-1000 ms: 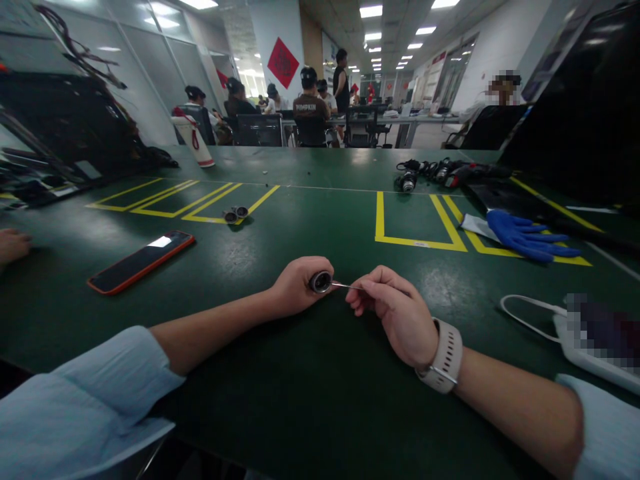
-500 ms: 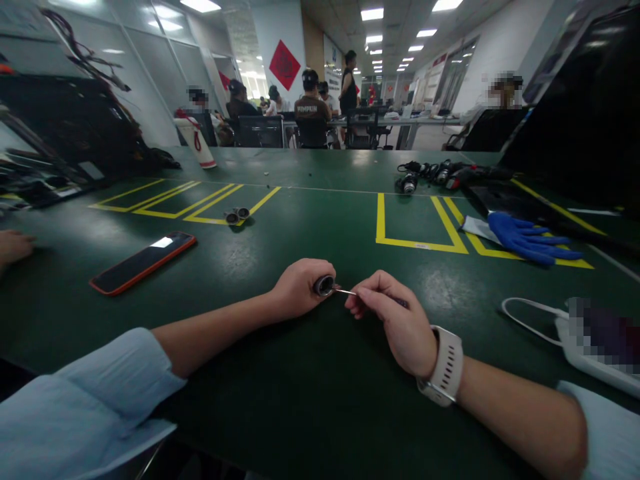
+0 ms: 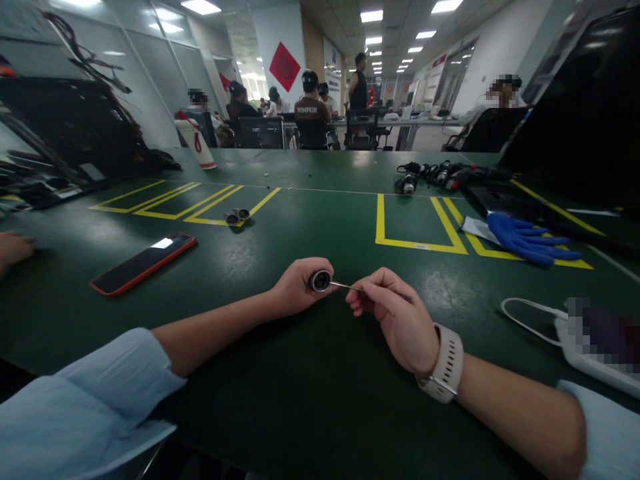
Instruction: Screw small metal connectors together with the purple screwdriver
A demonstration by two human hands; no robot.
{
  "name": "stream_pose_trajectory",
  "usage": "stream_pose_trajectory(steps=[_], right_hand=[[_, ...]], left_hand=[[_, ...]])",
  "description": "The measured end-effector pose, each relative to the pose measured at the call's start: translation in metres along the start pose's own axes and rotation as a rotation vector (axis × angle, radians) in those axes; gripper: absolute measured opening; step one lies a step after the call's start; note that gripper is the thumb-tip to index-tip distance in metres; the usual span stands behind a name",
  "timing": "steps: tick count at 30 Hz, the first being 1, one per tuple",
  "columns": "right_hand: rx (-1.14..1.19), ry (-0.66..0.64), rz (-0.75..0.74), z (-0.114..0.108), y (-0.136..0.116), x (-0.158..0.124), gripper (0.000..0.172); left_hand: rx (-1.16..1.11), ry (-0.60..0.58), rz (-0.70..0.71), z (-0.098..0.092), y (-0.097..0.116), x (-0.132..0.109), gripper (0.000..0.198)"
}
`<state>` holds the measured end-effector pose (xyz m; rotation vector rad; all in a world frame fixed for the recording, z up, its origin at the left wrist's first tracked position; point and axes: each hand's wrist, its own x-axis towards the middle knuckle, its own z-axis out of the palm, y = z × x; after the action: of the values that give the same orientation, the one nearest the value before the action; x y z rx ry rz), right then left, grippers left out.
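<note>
My left hand (image 3: 296,285) rests on the green table (image 3: 310,400), closed around a small dark metal cylinder (image 3: 319,281) whose round end faces me. My right hand (image 3: 393,313), with a pale watch at the wrist, pinches a thin metal tool (image 3: 345,287). The tool's tip touches the cylinder's end. Both forearms lie on the table, sleeves light blue.
A phone in an orange case (image 3: 141,262) lies to the left. Two small metal cylinders (image 3: 236,215) sit on yellow floor-tape lines. A blue glove (image 3: 530,237) and dark parts (image 3: 430,175) lie at the right. A white device with a cable (image 3: 575,333) sits near right. Another person's hand (image 3: 13,247) shows at the left edge.
Both hands stay almost in place; the cylinder and tool tip shifted very slightly. A standing person in the background has walked to the right.
</note>
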<state>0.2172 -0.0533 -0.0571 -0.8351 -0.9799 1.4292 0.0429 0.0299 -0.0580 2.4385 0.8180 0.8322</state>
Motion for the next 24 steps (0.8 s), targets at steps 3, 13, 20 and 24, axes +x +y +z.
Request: stream_pose_trajectory(steps=[3, 13, 20, 24], right_hand=[[-0.064, -0.010, -0.041, -0.0021, 0.0024, -0.0007, 0.010], [0.043, -0.076, 0.027, 0.0010, -0.0007, -0.0008, 0.009], [-0.031, -0.074, -0.037, -0.0004, 0.0024, -0.0018, 0.008], [-0.064, -0.073, -0.060, -0.0016, 0.0048, -0.0017, 0.007]], left_hand=[[0.042, -0.009, -0.004, 0.0004, 0.0003, 0.0002, 0.018], [-0.120, -0.020, 0.006, -0.0032, 0.0006, 0.0002, 0.022], [-0.110, 0.022, -0.017, -0.0022, 0.0016, 0.0000, 0.019], [-0.070, 0.033, -0.010, -0.0009, 0.0005, 0.0001, 0.016]])
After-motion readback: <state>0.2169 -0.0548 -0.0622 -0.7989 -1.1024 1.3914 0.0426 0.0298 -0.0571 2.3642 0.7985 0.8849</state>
